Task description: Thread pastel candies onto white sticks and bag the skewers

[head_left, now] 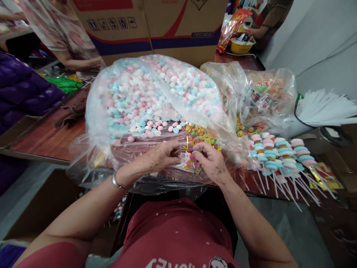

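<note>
My left hand (163, 155) is at the left edge of a small printed packet (189, 162), white with pink and yellow patterns. Its fingers are curled together, and what they hold, if anything, is too small to make out. On the packet's right side, my right hand (212, 163) has thumb and fingertips pinched at something tiny. Gold strips (187, 142) lie between and around the hands. Just behind them are small ring-shaped candies (201, 134) in orange, yellow and green. Pink, blue and white round candies (157, 124) spill from a large clear plastic bag (96, 100).
Skewered candy sticks (281, 156) lie at the table's right edge, near white sticks (326, 108). A second clear bag (267, 89) holds ring candies. A large cardboard box (167, 33) stands behind. Other people's arms (75, 63) show at the back. A brown box (36, 208) sits lower left.
</note>
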Motion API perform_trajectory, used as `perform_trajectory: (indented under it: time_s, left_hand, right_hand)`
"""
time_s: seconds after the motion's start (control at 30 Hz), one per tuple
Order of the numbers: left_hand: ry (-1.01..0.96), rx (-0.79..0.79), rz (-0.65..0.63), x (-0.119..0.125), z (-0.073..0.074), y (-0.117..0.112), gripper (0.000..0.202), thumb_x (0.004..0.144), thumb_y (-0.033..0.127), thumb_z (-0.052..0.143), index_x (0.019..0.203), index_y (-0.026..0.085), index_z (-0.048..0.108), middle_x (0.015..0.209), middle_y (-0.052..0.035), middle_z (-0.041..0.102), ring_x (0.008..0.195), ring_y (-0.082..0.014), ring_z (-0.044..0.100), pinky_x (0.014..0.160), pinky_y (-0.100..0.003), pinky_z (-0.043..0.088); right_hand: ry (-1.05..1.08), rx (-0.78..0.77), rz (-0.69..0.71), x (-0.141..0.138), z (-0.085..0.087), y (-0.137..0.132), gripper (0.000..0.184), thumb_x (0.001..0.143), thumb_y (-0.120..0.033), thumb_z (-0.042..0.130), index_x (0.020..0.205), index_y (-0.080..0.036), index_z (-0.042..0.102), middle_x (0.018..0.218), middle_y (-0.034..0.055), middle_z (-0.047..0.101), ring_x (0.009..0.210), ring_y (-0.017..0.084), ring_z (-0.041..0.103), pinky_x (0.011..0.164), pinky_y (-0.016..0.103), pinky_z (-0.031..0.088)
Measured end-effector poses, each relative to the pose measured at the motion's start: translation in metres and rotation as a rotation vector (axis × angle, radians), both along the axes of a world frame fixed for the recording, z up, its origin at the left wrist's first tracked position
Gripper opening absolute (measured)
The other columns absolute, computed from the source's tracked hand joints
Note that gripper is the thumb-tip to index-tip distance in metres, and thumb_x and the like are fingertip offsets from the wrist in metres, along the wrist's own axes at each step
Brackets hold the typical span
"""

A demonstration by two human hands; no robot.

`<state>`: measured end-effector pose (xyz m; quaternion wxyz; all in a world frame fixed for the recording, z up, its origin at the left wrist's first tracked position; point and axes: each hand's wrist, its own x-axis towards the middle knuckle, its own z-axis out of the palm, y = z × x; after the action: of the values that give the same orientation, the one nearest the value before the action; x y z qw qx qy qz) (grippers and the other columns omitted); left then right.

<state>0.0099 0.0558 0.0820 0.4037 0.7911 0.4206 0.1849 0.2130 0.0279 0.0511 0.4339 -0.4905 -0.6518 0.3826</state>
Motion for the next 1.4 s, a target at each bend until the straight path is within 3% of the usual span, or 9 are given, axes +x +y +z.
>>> perform_trajectory:
  time_s: [0.1,0.27,0.4,0.53,0.83,1.0,1.13,1.27,1.4]
  left_hand:
    - [-0.072,-0.022,-0.001,0.002,-0.005,-0.003,0.013,0.081,0.023,0.063,0.076,0.016,0.054,0.065,0.0053,0.050,0.059,-0.0087,0.043,0.055,-0.021,0.033]
    - [-0.110,0.032,-0.006,0.002,-0.011,-0.008,0.022,0.086,0.028,0.058,0.069,0.015,0.056,0.060,0.0043,0.051,0.056,-0.0085,0.044,0.053,-0.020,0.032]
    - [-0.105,0.083,-0.028,0.004,-0.003,-0.016,0.030,0.091,0.032,0.052,0.067,0.016,0.057,0.058,0.0039,0.051,0.055,-0.0087,0.044,0.052,-0.020,0.032]
    - [-0.115,0.083,-0.042,0.007,0.000,-0.020,0.031,0.093,0.032,0.049,0.069,0.016,0.059,0.061,0.0028,0.053,0.057,-0.0094,0.047,0.054,-0.020,0.035]
    - [-0.143,0.165,-0.014,0.010,-0.020,-0.026,0.029,0.091,0.035,0.050,0.074,0.017,0.065,0.063,0.0008,0.064,0.057,-0.0109,0.056,0.054,-0.019,0.042]
    - [-0.142,0.270,-0.103,0.015,-0.023,-0.028,0.030,0.095,0.033,0.044,0.081,0.018,0.066,0.067,-0.0009,0.069,0.059,-0.0121,0.063,0.057,-0.019,0.047]
    - [-0.201,0.329,-0.137,0.018,-0.026,-0.028,0.025,0.095,0.028,0.046,0.087,0.018,0.067,0.072,-0.0019,0.072,0.063,-0.0123,0.066,0.061,-0.019,0.049]
    - [-0.212,0.289,-0.127,0.024,-0.027,-0.027,0.022,0.093,0.029,0.050,0.085,0.018,0.067,0.070,-0.0018,0.072,0.061,-0.0122,0.065,0.059,-0.019,0.048]
    - [-0.191,0.192,-0.130,0.026,-0.025,-0.025,0.024,0.092,0.033,0.051,0.082,0.019,0.067,0.071,-0.0022,0.071,0.062,-0.0130,0.063,0.060,-0.021,0.048]
  right_hand:
    - [0.071,-0.056,0.001,0.001,0.005,-0.005,0.011,0.084,-0.027,0.053,0.076,-0.020,0.057,0.066,-0.0031,0.054,0.060,0.011,0.050,0.058,0.024,0.041]
    - [0.157,-0.078,0.070,0.003,0.008,-0.010,0.015,0.081,-0.030,0.059,0.092,-0.020,0.061,0.077,-0.0013,0.060,0.068,0.012,0.055,0.063,0.024,0.044]
    - [-0.024,0.069,0.107,0.005,0.009,-0.014,0.009,0.085,-0.023,0.054,0.083,-0.020,0.062,0.075,-0.0012,0.059,0.070,0.012,0.053,0.067,0.025,0.042]
    - [-0.169,0.245,0.055,0.009,0.008,-0.015,0.023,0.091,-0.024,0.049,0.069,-0.021,0.050,0.067,-0.0021,0.049,0.065,0.012,0.047,0.063,0.024,0.038]
    - [-0.475,0.520,-0.017,0.014,0.011,-0.029,0.038,0.101,-0.032,0.035,0.067,-0.022,0.048,0.062,0.0004,0.052,0.063,0.015,0.047,0.064,0.028,0.039]
    - [-0.573,0.493,-0.331,0.062,0.024,-0.050,0.024,0.100,-0.033,0.039,0.098,-0.020,0.059,0.088,0.0055,0.067,0.083,0.016,0.061,0.074,0.028,0.046]
    - [-0.930,0.431,-0.777,0.123,0.023,-0.075,0.024,0.098,-0.033,0.042,0.089,-0.020,0.060,0.082,0.0079,0.066,0.078,0.020,0.059,0.069,0.032,0.043]
    - [-1.132,0.359,-0.789,0.151,0.006,-0.090,0.028,0.096,-0.034,0.048,0.073,-0.021,0.057,0.062,0.0052,0.058,0.057,0.017,0.047,0.052,0.030,0.027]
    - [-1.350,0.344,-0.819,0.157,-0.006,-0.090,0.026,0.093,-0.021,0.049,0.069,-0.021,0.058,0.058,0.0047,0.058,0.053,0.016,0.048,0.049,0.029,0.026]
